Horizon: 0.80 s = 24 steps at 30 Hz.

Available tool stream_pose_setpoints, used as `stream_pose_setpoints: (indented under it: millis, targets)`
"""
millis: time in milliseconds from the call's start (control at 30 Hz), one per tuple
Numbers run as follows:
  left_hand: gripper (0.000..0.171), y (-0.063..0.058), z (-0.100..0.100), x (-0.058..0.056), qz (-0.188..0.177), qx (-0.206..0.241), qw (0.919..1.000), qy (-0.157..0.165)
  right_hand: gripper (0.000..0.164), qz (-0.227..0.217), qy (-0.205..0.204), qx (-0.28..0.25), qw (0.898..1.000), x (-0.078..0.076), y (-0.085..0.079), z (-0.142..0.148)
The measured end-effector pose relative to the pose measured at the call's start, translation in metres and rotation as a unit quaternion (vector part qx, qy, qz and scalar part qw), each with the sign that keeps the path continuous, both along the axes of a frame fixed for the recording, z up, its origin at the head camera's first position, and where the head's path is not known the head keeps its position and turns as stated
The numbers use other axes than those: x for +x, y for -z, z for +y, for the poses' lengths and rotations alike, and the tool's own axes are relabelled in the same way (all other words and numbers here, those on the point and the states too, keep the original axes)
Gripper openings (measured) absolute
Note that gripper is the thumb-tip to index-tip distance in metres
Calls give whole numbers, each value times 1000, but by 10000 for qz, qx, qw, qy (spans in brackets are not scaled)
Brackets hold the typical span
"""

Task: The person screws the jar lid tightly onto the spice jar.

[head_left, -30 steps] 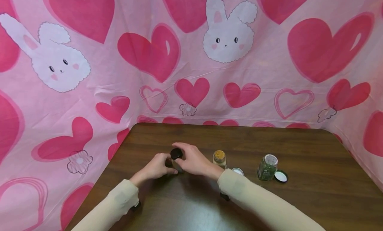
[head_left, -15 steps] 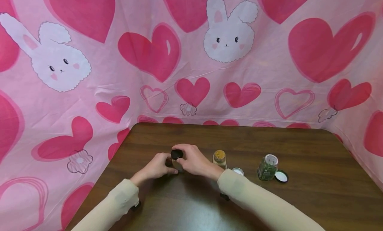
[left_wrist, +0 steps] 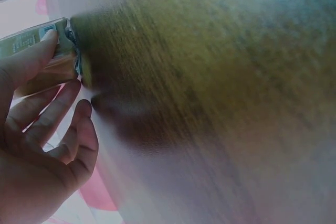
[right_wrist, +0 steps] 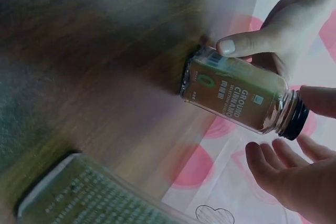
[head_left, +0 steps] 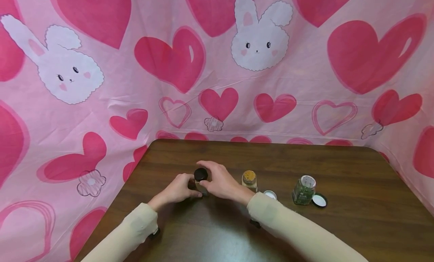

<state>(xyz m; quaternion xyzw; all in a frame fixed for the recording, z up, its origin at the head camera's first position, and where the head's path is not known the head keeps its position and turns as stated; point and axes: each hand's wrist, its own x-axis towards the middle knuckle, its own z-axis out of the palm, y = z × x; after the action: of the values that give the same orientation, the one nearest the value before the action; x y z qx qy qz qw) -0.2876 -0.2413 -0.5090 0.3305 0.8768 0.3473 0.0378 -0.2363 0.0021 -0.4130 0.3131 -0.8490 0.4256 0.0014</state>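
Note:
A glass spice jar (right_wrist: pixel 236 93) labelled ground cinnamon stands upright on the table, with a black lid (head_left: pixel 200 174) on its neck. Low on its sides, my left hand (head_left: pixel 179 188) holds it between thumb and fingers. In the left wrist view the left thumb (left_wrist: pixel 37 56) lies along the label, and some other fingers curl beside the base. My right hand (head_left: pixel 222 181) is at the top of the jar, thumb and fingers around the lid. Glass threads show below the lid in the right wrist view.
Right of my hands stands an uncapped jar of yellow-orange powder (head_left: pixel 249 179), a lid (head_left: pixel 270 195) lying beside it. Farther right is a jar of green flakes (head_left: pixel 303 190) with a white sifter top, next to its upturned lid (head_left: pixel 319 200). A pink heart-patterned cloth (head_left: pixel 217 77) hangs behind the brown table (head_left: pixel 356 179).
My right fingers shift slightly around the black lid. My left hand and the jar stay in place.

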Motion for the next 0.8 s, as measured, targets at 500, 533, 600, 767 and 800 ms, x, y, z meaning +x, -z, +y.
stream_pose_setpoints:
  millis: [500, 533, 600, 767, 800]
  targets:
    - [39, -7, 2, 4, -60, 24, 10000, -10, 57, -561, -506, -605, 9953, -2, -1, 1]
    - [38, -10, 3, 6, -82, 35, 10000, -31, 56, -550, -497, -625, 9953, -2, 0, 1]
    - [38, -21, 7, 12, -152, 23, 9999, -35, 55, -532, -457, -632, 9955, -3, 0, 0]
    - [39, -33, 11, 20, -268, 35, 9996, -81, 51, -513, -323, -556, 9966, -3, 1, 0]
    - [39, -32, 10, 19, -230, 9, 9997, -79, 51, -524, -310, -543, 9967, -3, 0, -1]
